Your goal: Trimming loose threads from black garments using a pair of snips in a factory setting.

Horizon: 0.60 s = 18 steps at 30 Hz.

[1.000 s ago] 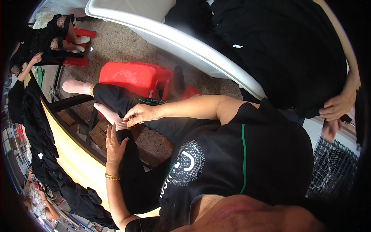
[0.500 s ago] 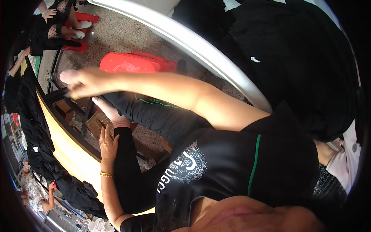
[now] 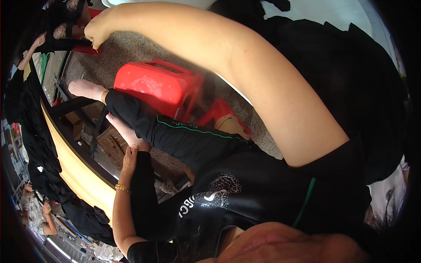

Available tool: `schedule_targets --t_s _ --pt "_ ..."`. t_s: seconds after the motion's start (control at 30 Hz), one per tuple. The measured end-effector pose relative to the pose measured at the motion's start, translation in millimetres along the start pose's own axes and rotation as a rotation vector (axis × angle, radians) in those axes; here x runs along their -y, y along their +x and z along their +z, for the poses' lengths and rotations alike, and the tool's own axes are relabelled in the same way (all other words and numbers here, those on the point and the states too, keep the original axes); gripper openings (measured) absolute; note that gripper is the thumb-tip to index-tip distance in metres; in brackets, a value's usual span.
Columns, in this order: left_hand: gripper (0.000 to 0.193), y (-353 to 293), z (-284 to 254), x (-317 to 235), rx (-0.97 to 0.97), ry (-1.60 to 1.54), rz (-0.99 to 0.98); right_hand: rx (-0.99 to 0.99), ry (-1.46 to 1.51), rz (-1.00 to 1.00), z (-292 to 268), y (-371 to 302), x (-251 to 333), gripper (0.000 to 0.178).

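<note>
My left hand [image 3: 130,158], with a gold bracelet [image 3: 123,188] on its wrist, touches my ankle where the black trouser leg [image 3: 144,175] meets a pale pink sock [image 3: 124,130]. Its fingers lie along the ankle, partly hard to see. Far out at the upper left, my right hand [image 3: 97,31] is at the end of a stretched arm, above the floor. Its fingers are bent and pressed together; whatever they may hold cannot be made out. My other leg, in black trousers with a green stripe [image 3: 201,131], extends left and ends in another pink sock [image 3: 85,89].
A red plastic stool [image 3: 149,85] stands beyond my legs. At left runs a light wooden tabletop [image 3: 81,168] on a dark frame, with black cloth [image 3: 44,166] along it. Cardboard boxes [image 3: 112,147] sit below. Black fabric [image 3: 346,87] is heaped at right. Other people sit nearby.
My right hand has swung up and away from my feet, with its arm rising across the view. My left hand has slid from the trouser leg to the ankle.
</note>
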<state>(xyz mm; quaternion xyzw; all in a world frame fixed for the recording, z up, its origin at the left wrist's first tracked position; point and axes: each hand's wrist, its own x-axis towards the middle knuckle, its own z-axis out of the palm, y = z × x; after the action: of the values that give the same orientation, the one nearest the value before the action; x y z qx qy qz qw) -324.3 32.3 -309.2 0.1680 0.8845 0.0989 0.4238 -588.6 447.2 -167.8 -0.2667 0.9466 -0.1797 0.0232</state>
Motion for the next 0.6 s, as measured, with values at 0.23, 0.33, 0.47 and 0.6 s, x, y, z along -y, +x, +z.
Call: schedule_targets --t_s 0.23,0.33,0.47,0.6 --pt "0.059 56 19 15 -0.602 -0.631 -0.456 0.125 -0.084 -0.185 9 17 25 0.040" --pt "0.055 137 -29 -45 -0.620 -0.449 -0.278 -0.163 -0.032 -0.201 41 36 -86 0.032" --pt "0.049 92 -44 -61 -0.712 -0.441 -0.610 0.150 0.059 -0.161 -28 -19 5 0.033" --pt "0.052 105 -36 -84 -0.834 -0.475 -0.675 0.164 0.001 -0.088 -27 -22 -8 0.038"
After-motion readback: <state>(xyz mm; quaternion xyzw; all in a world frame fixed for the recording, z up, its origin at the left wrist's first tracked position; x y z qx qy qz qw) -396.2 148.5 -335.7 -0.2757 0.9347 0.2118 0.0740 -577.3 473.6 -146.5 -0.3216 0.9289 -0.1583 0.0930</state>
